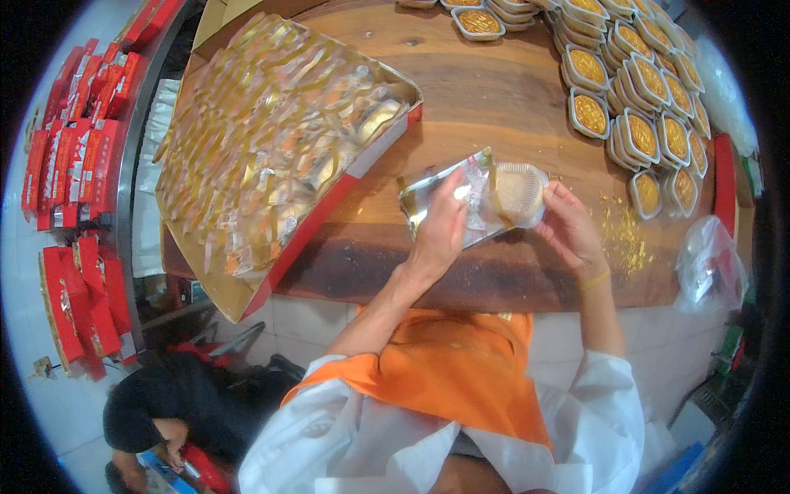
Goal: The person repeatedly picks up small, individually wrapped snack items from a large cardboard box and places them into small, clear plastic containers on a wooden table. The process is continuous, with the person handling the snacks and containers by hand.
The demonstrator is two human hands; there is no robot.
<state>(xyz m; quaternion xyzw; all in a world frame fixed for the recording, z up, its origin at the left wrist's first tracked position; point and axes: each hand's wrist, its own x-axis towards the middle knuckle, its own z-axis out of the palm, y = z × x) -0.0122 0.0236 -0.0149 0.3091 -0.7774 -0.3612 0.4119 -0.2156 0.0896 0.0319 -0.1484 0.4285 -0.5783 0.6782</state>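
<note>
My right hand (566, 223) grips the right edge of a clear plastic tray with a pale round pastry (517, 190). The tray's left edge is at the mouth of a shiny printed plastic packet (478, 213). Over the packet's left part lies my left hand (441, 225); whether its fingers pinch the film cannot be told. Left of my hands stands a large open cardboard box (345, 188), red outside, filled with many wrapped pastries (290, 148).
Stacks of golden pastries in trays (642, 86) fill the table's back right. Crumbs (636, 241) and a clear plastic bag (713, 265) lie at right. Red boxes (80, 167) are stacked at far left. A person in black (179, 407) crouches at lower left.
</note>
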